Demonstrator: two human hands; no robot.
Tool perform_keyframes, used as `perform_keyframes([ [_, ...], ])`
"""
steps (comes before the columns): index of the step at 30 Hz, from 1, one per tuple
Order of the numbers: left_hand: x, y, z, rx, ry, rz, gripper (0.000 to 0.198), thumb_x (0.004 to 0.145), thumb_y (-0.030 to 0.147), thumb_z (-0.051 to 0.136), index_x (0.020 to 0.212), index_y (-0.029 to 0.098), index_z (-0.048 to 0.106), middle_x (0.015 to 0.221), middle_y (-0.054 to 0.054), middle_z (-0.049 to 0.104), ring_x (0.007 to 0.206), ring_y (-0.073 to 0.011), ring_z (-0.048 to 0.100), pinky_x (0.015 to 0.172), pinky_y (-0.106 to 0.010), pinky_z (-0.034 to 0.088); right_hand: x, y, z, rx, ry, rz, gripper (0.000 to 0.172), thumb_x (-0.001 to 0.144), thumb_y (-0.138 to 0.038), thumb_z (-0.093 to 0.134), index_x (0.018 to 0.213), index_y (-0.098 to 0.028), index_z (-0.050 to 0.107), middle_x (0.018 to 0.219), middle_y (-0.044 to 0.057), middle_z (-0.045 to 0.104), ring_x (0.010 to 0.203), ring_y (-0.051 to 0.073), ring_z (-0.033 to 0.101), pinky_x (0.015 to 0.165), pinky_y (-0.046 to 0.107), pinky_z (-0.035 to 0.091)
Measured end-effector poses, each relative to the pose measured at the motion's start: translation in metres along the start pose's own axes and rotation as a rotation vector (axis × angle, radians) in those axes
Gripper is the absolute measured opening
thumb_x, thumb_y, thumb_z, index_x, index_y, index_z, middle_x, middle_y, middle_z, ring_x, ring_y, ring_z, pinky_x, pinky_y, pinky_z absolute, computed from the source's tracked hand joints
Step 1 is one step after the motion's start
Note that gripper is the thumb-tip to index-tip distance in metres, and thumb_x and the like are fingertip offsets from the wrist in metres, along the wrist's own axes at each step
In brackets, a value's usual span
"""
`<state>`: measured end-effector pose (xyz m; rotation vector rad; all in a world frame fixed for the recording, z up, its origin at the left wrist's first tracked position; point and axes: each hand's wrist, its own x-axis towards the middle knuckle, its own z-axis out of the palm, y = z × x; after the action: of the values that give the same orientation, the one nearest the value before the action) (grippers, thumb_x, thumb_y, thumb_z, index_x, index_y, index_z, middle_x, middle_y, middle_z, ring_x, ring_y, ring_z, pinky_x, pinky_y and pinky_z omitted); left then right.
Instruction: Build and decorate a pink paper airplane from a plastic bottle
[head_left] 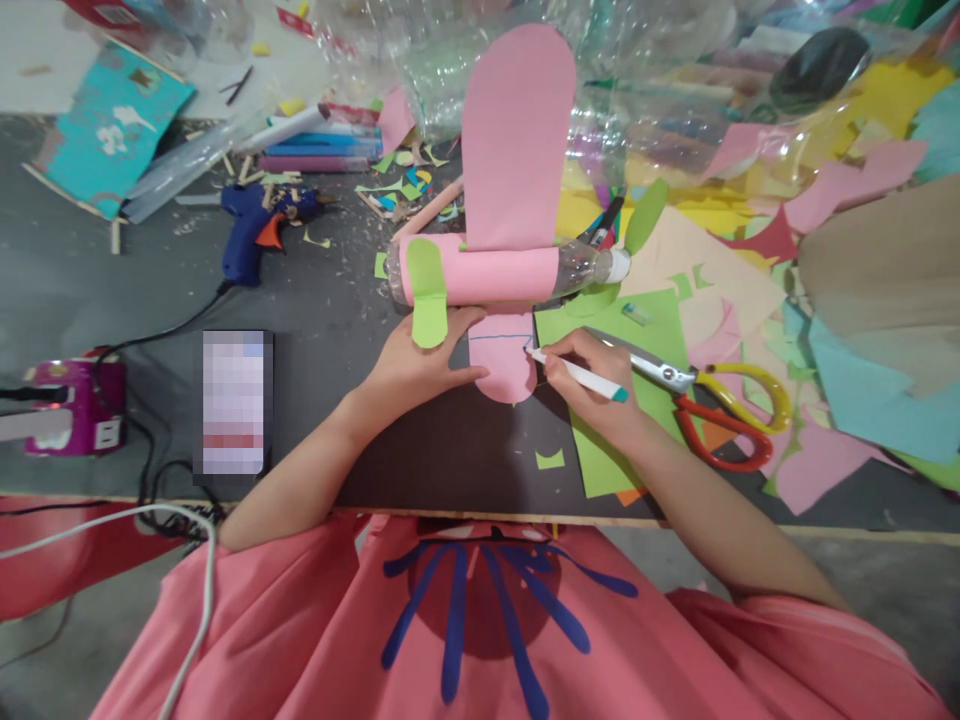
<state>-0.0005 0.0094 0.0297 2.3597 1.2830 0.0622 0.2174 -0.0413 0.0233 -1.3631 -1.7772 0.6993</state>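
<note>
right hand's (606, 365) grip is clamped on a white marker (592, 379); left hand's (412, 365) fingers stand apart, touching pink paper (506, 370) on the surface (442, 450) beside a capped bottle (576, 270), contents mostly hidden by its wrap (502, 277).

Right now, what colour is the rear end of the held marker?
Teal rear end on a white marker, in the right hand; head view shows it.

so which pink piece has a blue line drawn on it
The small rounded piece by the pen: the line crosses it, while the wing and wrap show none.
</note>
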Motion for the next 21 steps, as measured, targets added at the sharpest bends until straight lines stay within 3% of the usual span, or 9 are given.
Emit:
perform_keyframes([
  [8, 0.0004, 0.0011, -0.0008, -0.01, -0.012, 0.004, 0.061, 0.082, 0.042, 0.065, 0.135, 0.017, 0.047, 0.131, -0.009, 0.059, 0.12, -0.0237, 0.055, 0.108, -0.034, 0.037, -0.0024, -0.0029, 0.0009, 0.043, -0.061, 0.034, 0.015, 0.083, -0.02, 0.054, 0.067, -0.02, 0.053, 0.054, -0.003, 0.059, 0.043, 0.008, 0.048, 0.043, 0.021, 0.035],
  [21, -0.0003, 0.0, 0.0007, 0.007, -0.002, 0.01, 0.06, 0.082, 0.044, 0.064, 0.134, 0.017, 0.048, 0.128, -0.009, 0.061, 0.119, -0.024, 0.055, 0.106, -0.035, 0.039, -0.006, -0.0032, 0.0045, 0.021, -0.078, -0.045, 0.015, 0.084, -0.022, 0.053, 0.069, -0.02, 0.056, 0.056, -0.003, 0.062, 0.048, 0.009, 0.055, 0.048, 0.021, 0.04],
])
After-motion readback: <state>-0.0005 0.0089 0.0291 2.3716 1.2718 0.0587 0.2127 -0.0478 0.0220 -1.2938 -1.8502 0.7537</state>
